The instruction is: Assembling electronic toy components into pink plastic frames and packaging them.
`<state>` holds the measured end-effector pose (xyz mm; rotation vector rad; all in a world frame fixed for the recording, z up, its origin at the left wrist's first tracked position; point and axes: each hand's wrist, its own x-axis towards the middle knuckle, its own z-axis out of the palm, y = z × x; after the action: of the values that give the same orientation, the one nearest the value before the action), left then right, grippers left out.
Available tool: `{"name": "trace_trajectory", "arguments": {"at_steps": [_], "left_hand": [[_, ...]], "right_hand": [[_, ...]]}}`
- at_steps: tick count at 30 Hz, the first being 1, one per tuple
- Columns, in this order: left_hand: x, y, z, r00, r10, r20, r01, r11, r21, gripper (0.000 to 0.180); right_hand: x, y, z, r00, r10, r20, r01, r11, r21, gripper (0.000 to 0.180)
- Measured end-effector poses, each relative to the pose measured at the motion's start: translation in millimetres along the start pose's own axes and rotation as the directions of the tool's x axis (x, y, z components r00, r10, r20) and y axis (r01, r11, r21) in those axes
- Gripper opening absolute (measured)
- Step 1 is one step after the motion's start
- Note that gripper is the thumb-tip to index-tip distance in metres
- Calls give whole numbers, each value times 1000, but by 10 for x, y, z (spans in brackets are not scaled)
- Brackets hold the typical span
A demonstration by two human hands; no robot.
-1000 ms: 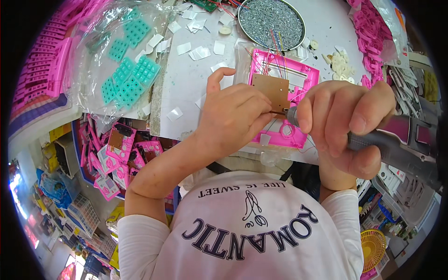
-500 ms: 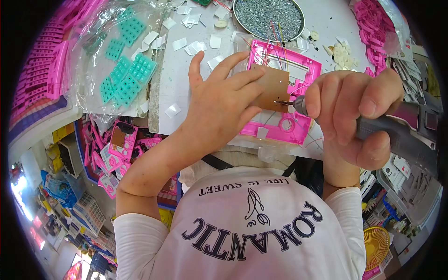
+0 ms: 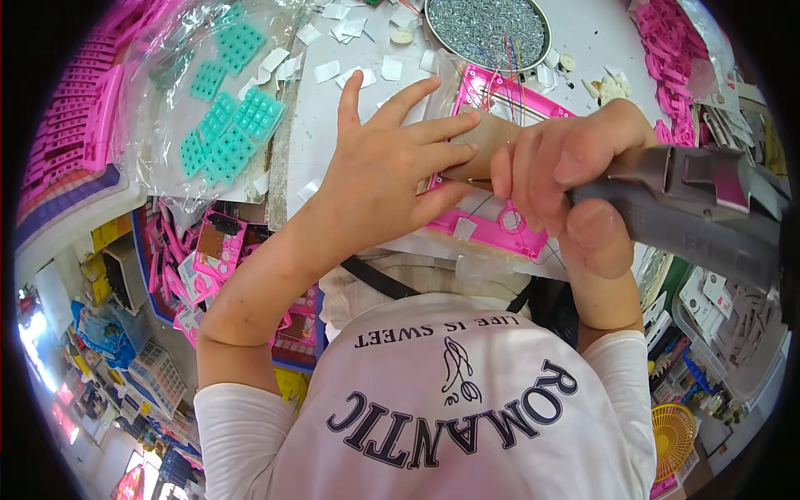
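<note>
1. Left hand (image 3: 387, 162) lies spread and holds nothing; its index and middle fingertips overlap the left side of a brown board (image 3: 497, 132), though whether they press on it I cannot tell. Right hand (image 3: 567, 171) is closed around a dark grey powered screwdriver (image 3: 700, 208).
2. Bright pink, shallow and roughly rectangular, the casing (image 3: 523, 239) sits on the white table (image 3: 312, 125) in front of the person, with the plain, flat board over its middle. A round opening shows at its near side, and thin coloured wires (image 3: 513, 71) rise at its far side.
3. Just beyond the casing stands a round dish (image 3: 549, 40) full of small silvery screws (image 3: 483, 32). White paper pieces (image 3: 327, 72) are scattered to the left; farther left, turquoise keypads (image 3: 229, 150) lie with clear plastic. Cream parts (image 3: 612, 87) and a pink heap (image 3: 667, 50) are at the far right.
4. Right fingers hide much of the casing's right half and part of the board; the slim bit shows only briefly, near the board's near edge.
5. Left forearm reaches in from the near left, palm down, ring and little fingers fanned away from the person. Right wrist is bent, the thumb on the tool's near side, the tool lying nearly level and aimed left.
</note>
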<state>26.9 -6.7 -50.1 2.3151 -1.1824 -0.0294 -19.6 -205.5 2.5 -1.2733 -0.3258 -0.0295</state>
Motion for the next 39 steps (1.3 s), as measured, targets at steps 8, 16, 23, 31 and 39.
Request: {"name": "trace_trajectory", "arguments": {"at_steps": [8,16,23,31,39], "left_hand": [[-3,63,72,998,-41,-51,43,998,46,18],[-31,85,145,991,-41,-127,48,998,50,16],[504,-250,-146,997,38,-65,-50,979,-199,16],[1680,-880,215,996,49,-80,-19,939,344,12],[1673,-823,158,991,130,-2,-121,928,353,19]], "right_hand": [[1,37,55,999,-19,29,21,995,-95,34],[50,36,16,952,-55,300,142,951,-276,28],[250,-88,-135,954,-143,262,129,989,71,31],[222,-430,-389,922,-206,328,222,975,-9,31],[218,-360,-442,934,-213,287,225,974,-9,31]]}}
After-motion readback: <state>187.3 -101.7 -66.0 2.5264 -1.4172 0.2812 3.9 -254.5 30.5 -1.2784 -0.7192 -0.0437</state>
